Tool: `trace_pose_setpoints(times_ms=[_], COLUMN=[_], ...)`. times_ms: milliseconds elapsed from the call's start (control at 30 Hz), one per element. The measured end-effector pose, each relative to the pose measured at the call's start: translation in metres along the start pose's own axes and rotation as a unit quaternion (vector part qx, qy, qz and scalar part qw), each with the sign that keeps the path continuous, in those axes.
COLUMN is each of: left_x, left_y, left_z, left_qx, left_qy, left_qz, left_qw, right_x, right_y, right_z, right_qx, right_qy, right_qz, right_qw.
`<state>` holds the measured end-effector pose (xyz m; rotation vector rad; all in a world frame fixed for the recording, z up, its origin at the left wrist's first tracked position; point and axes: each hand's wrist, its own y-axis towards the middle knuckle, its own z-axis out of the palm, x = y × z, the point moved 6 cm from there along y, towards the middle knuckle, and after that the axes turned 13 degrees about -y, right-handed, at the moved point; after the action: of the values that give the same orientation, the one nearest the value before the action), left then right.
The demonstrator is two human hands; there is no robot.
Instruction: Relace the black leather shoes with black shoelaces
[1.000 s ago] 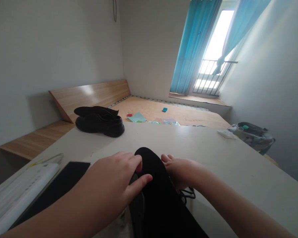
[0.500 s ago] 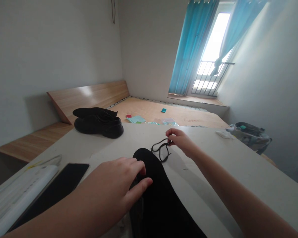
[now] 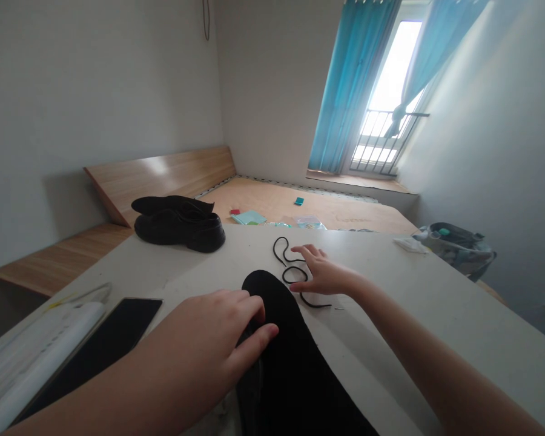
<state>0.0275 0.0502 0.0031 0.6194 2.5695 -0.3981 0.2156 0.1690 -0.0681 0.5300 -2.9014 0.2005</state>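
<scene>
My left hand (image 3: 229,330) curls over the left side of a black shoe (image 3: 251,387), which points away from me on the white table (image 3: 390,327). A long, flat black insole (image 3: 295,357) with a rounded end lies along its top and hides most of it. Just right of that rounded end, a black shoelace (image 3: 295,268) lies in loose loops on the tabletop. Over its right side hovers my right hand (image 3: 320,271), fingers spread and holding nothing; it covers part of the lace.
Another black shoe (image 3: 181,233) with an insole on top stands at the table's far left. A dark phone (image 3: 100,351) and a white power strip (image 3: 49,357) lie near left. A small white packet (image 3: 410,244) sits at the far right edge, beside a bag (image 3: 463,248).
My right hand has let go of the shoelace and its fingers have opened. The lace now lies spread in loops on the table. My left hand stays in place.
</scene>
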Motion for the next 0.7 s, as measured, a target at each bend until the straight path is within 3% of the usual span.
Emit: trace_pose_setpoints(times_ms=[167,500,700], left_x=[-0.001,-0.001,0.000], left_y=[0.000,0.000,0.002], left_z=[0.000,0.002,0.002], left_qx=[-0.004,0.003,0.003], left_qy=[0.002,0.011,0.010], left_qz=[0.004,-0.004,0.003], left_qw=[1.000,1.000,1.000], right_x=[0.005,0.004,0.000], right_y=[0.006,0.012,0.017], right_z=[0.019,0.021,0.006], right_qx=[0.026,0.032,-0.048], right_qy=[-0.039,-0.086,-0.029], right_qz=[-0.016,0.023,0.013], right_qw=[0.999,0.995,0.998])
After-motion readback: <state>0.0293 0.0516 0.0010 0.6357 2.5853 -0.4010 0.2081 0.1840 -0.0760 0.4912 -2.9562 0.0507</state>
